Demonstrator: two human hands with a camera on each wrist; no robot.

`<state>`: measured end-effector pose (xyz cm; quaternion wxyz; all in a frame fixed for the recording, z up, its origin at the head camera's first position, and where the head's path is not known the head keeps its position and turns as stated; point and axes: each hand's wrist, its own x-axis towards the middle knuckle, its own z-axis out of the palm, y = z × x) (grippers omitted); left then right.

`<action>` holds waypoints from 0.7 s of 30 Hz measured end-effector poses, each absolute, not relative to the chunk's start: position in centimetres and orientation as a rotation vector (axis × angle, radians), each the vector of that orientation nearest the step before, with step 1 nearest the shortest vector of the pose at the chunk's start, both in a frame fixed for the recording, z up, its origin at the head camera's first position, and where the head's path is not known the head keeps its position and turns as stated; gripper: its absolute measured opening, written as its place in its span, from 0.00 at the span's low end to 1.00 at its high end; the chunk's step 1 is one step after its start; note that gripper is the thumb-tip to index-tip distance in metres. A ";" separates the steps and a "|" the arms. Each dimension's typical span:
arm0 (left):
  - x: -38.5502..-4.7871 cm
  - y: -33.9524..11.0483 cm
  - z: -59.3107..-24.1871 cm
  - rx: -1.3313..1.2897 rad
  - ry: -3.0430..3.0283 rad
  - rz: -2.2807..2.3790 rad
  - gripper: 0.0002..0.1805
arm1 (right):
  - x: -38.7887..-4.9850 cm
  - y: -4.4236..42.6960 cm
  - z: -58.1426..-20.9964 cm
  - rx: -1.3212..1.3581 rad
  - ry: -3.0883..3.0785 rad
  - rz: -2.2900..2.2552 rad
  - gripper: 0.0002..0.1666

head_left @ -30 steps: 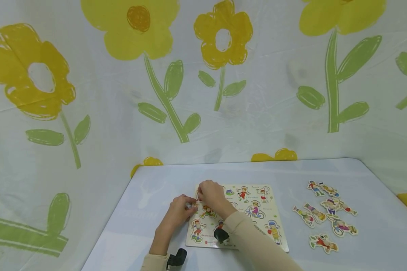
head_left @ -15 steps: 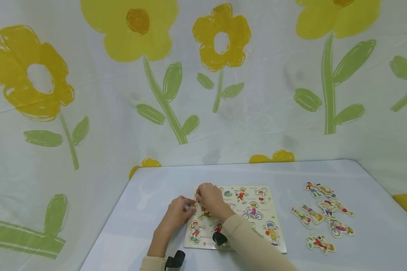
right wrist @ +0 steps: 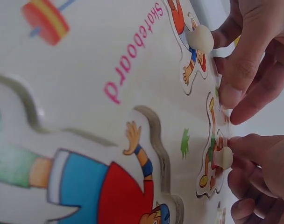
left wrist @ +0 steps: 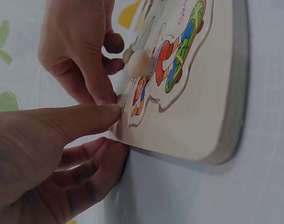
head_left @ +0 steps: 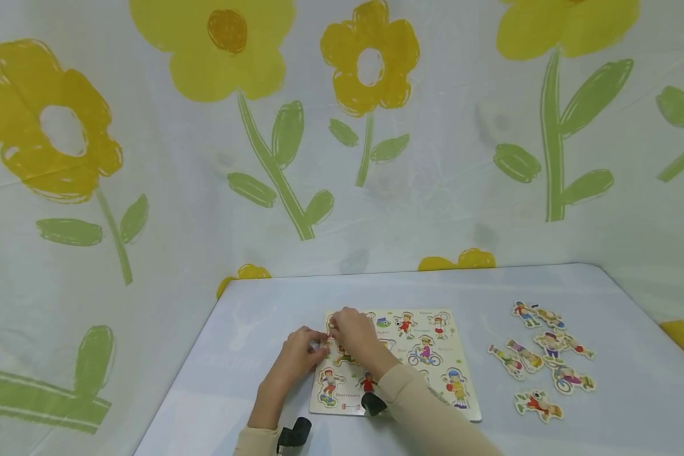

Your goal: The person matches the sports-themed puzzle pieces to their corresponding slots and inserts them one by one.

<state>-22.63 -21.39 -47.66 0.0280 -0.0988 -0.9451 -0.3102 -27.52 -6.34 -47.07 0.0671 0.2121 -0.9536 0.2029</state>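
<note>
Wooden board (left wrist: 193, 116) lying well in from table's (head_left: 251, 335) left edge; left hand (head_left: 299, 354) pinching its left edge, right hand (head_left: 358, 330) bending fingers near far-left corner, hold unclear. Likely piece-seating underway; next move probably calling for pressing, then fetching loose pieces (head_left: 550, 344) lying toward right edge.

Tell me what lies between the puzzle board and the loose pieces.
Only bare white tabletop lies between the puzzle board and the loose pieces, as the head view shows.
</note>
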 end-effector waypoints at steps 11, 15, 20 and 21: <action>-22.3 -21.4 -47.5 -0.269 -2.936 -0.949 0.15 | -26.0 -4.8 -47.4 0.751 -2.828 0.656 0.12; -22.3 -21.3 -47.6 -0.256 -2.938 -0.960 0.16 | -25.5 -3.9 -47.3 0.750 -2.808 0.738 0.12; -22.3 -21.3 -47.5 -0.235 -2.944 -1.006 0.18 | -24.9 -2.6 -47.2 0.688 -2.844 0.733 0.11; -22.3 -21.3 -47.5 -0.230 -2.944 -1.015 0.18 | -24.7 -2.3 -47.2 0.680 -2.851 0.713 0.12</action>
